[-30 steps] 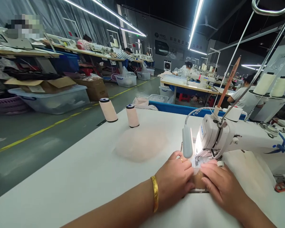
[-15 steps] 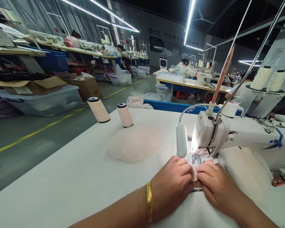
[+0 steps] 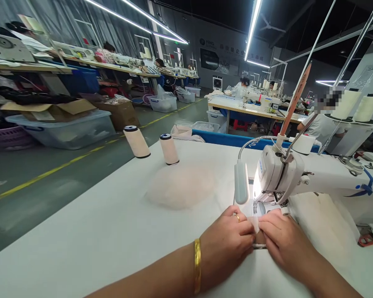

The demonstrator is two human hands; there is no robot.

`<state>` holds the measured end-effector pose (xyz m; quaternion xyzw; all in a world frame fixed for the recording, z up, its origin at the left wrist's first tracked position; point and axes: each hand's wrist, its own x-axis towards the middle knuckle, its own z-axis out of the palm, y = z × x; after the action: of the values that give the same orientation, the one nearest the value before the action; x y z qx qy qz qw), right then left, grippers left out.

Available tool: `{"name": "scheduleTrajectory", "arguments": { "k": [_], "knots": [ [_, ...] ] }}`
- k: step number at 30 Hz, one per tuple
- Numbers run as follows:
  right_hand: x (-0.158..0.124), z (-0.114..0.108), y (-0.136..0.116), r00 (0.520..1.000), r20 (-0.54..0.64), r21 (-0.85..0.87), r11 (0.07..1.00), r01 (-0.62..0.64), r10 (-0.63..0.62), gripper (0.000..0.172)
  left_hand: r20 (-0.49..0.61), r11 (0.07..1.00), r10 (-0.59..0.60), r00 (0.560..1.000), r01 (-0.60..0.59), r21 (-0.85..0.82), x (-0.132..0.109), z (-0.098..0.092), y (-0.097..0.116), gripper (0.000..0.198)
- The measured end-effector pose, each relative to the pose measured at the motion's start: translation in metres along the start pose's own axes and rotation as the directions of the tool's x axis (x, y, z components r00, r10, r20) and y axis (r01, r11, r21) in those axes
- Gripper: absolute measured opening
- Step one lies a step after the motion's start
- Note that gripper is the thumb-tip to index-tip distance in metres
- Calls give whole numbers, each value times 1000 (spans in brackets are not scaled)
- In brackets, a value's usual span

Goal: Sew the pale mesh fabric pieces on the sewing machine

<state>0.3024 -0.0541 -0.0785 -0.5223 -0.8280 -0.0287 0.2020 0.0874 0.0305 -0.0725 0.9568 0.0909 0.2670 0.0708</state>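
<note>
A white sewing machine (image 3: 276,178) stands in front of me, its lamp (image 3: 241,182) lighting the needle area. Just before the presser foot, a piece of thin pale fabric (image 3: 253,222) stretches between my hands. My left hand (image 3: 226,240), wearing a gold ring and bangle, pinches its left side with curled fingers. On the other side my right hand (image 3: 287,242) has its fingers closed on the fabric's right edge; its fingertips are partly hidden. A heap of sheer pale fabric (image 3: 182,186) lies on the white table (image 3: 112,244), left of the machine.
Two thread cones, a left one (image 3: 137,142) and a right one (image 3: 169,150), stand near the table's far edge. More pale cloth (image 3: 321,219) lies under the machine arm. Red-handled snips (image 3: 367,240) rest at right. Beyond are plastic bins (image 3: 65,128) and co-workers at machines.
The view has shifted slightly, so the background sits a little further right. My left hand has drawn slightly back from the presser foot; both hands still hold the fabric.
</note>
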Motion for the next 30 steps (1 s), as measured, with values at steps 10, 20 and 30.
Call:
{"name": "scheduleTrajectory", "arguments": {
  "k": [10, 20, 30],
  "knots": [
    [6, 5, 4, 999, -34, -40, 999, -34, 33, 35, 12, 993, -71, 997, 70, 90, 3, 9, -8, 18],
    [9, 11, 7, 990, -23, -72, 987, -141, 140, 38, 15, 990, -90, 996, 87, 113, 7, 10, -12, 16],
    [8, 17, 8, 975, -52, -119, 968, -219, 214, 41, -42, 988, -74, 996, 79, 136, 14, 19, -23, 27]
  ]
}}
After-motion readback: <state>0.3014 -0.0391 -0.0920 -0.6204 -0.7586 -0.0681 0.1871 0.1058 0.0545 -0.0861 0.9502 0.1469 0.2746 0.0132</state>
